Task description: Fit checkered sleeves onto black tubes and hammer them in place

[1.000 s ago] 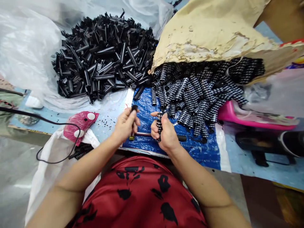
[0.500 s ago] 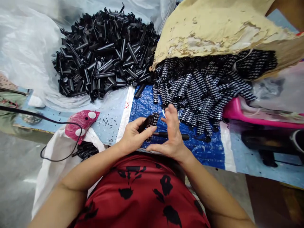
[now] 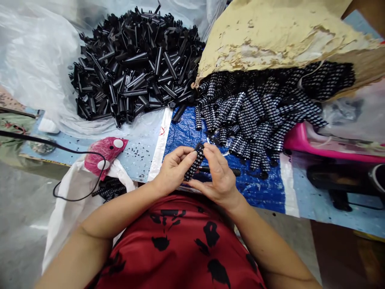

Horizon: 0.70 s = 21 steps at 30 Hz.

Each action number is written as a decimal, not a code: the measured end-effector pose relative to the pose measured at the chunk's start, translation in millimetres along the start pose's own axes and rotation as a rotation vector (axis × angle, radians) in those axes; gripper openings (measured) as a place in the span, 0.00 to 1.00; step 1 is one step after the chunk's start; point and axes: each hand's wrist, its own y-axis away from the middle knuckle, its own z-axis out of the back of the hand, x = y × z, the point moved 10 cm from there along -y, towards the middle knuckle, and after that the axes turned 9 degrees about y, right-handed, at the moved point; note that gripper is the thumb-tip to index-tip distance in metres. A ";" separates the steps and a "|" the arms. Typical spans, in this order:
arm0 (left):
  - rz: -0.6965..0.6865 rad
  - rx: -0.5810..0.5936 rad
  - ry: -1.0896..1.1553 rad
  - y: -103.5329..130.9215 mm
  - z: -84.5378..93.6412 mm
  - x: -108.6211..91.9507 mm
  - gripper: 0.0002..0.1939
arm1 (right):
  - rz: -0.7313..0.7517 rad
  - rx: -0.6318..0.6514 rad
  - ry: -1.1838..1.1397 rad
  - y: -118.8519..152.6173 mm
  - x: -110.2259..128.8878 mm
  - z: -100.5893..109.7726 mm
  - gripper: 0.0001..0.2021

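Between my hands is a black perforated cylinder [image 3: 195, 163], tilted, its top leaning right. My left hand [image 3: 174, 166] is closed on its left side, thumb across the upper part. My right hand [image 3: 219, 174] touches its two ends, fingertips at the top and thumb at the bottom. Behind my right hand a dark rod-like tool [image 3: 236, 172] lies on the blue sheet [image 3: 183, 130]. Beyond my hands, to the right, is a heap of similar perforated cylinders [image 3: 252, 116]. A pile of smooth black plastic parts [image 3: 135, 68] sits at the back left.
A torn yellowish sack [image 3: 270, 32] covers part of the cylinder heap. At the right are a pink tray [image 3: 296, 138] and a black device [image 3: 337, 180]. A pink fish-shaped bundle [image 3: 104, 156] with a black cord lies at the left, above an open white bag [image 3: 63, 224].
The cylinder between my hands has turned and now shows its perforated side. My right hand has come in from being open beside it to touch both ends.
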 end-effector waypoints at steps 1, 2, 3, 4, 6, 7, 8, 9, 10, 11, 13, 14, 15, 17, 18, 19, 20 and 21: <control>0.026 0.015 0.023 0.3 0.7 1.3 0.28 | 0.001 0.016 0.011 1.1 -0.1 -1.5 0.52; 0.041 0.028 0.032 0.3 1.8 1.5 0.28 | 0.002 0.030 0.022 2.2 0.2 -2.9 0.52; 0.047 0.039 0.030 0.0 3.3 1.2 0.27 | 0.002 0.044 0.036 3.3 0.7 -4.8 0.51; 0.057 0.054 0.028 -0.7 4.1 2.0 0.26 | 0.001 0.056 0.052 4.2 1.5 -6.8 0.51; 0.131 0.096 0.081 -2.7 3.5 10.9 0.25 | -0.008 0.066 0.086 5.0 2.6 -10.4 0.51; 0.182 0.112 0.132 -3.9 3.1 17.8 0.25 | -0.012 0.065 0.095 5.3 2.7 -12.0 0.51; 0.227 0.125 0.176 -5.3 3.2 24.6 0.25 | -0.017 0.067 0.096 5.9 1.8 -13.7 0.53; 0.242 0.123 0.196 -7.5 5.9 29.2 0.25 | -0.028 0.075 0.088 7.3 -0.3 -15.8 0.54; 0.219 0.109 0.179 -10.8 11.8 30.4 0.25 | -0.042 0.086 0.077 9.8 -3.8 -17.6 0.56; 0.153 0.083 0.117 -14.8 20.9 27.3 0.24 | -0.059 0.103 0.073 13.7 -8.5 -19.5 0.57; -0.052 0.027 -0.112 -20.5 42.7 10.4 0.22 | -0.099 0.167 0.133 25.8 -20.6 -24.2 0.48; -0.156 0.005 -0.263 -21.2 52.7 -0.4 0.20 | -0.111 0.210 0.189 33.3 -26.4 -26.4 0.38; -0.244 -0.010 -0.425 -21.0 61.2 -10.5 0.18 | -0.114 0.256 0.247 40.6 -31.0 -28.5 0.27; -0.328 -0.003 -0.752 -21.3 72.6 -22.7 0.14 | -0.099 0.324 0.327 51.4 -35.8 -29.5 0.11; -0.326 0.016 -0.888 -22.8 76.6 -24.6 0.13 | -0.095 0.331 0.336 53.2 -36.3 -27.4 0.08; -0.296 0.047 -0.989 -25.0 79.9 -24.1 0.11 | -0.099 0.315 0.325 52.3 -36.2 -23.3 0.07; -0.245 0.083 -1.051 -27.7 82.7 -21.4 0.11 | -0.114 0.279 0.302 49.0 -36.1 -17.7 0.08; -0.179 0.119 -1.078 -30.3 85.2 -17.5 0.12 | -0.135 0.225 0.267 44.1 -36.2 -11.1 0.09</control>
